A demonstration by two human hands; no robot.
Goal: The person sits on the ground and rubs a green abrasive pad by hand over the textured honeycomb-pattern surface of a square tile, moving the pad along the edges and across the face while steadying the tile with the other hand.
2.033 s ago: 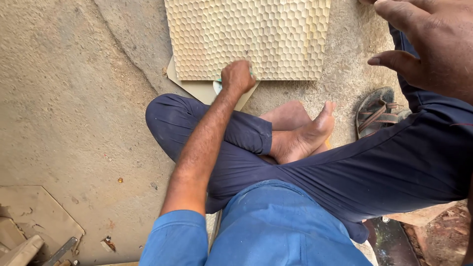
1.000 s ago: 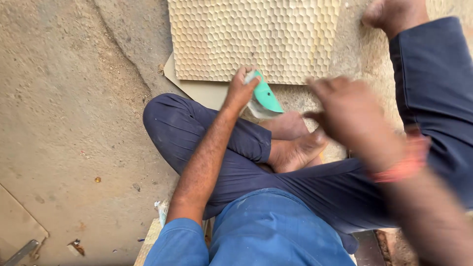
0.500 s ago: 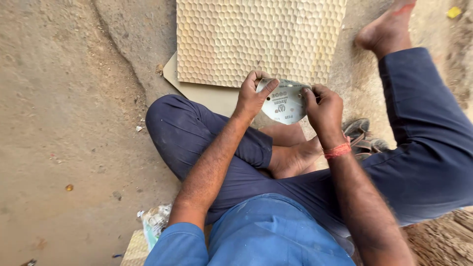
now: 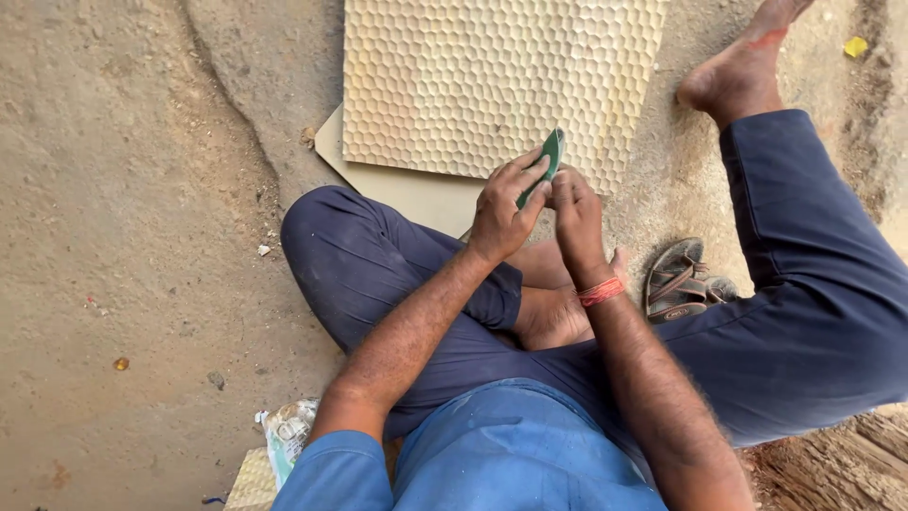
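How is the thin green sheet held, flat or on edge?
On edge: the thin green sheet shows only a narrow sliver, pinched between left hand and right hand.

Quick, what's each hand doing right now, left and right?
Left hand: closed on the green sheet.
Right hand: fingers pinched at the same green sheet, holding its lower edge.

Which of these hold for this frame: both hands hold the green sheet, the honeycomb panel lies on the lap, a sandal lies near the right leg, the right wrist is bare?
1. Both hands, left hand and right hand, hold the green sheet. True.
2. The honeycomb panel lies on the lap. False: it lies on the ground ahead.
3. A sandal lies near the right leg. True.
4. The right wrist is bare. False: it wears a red band.
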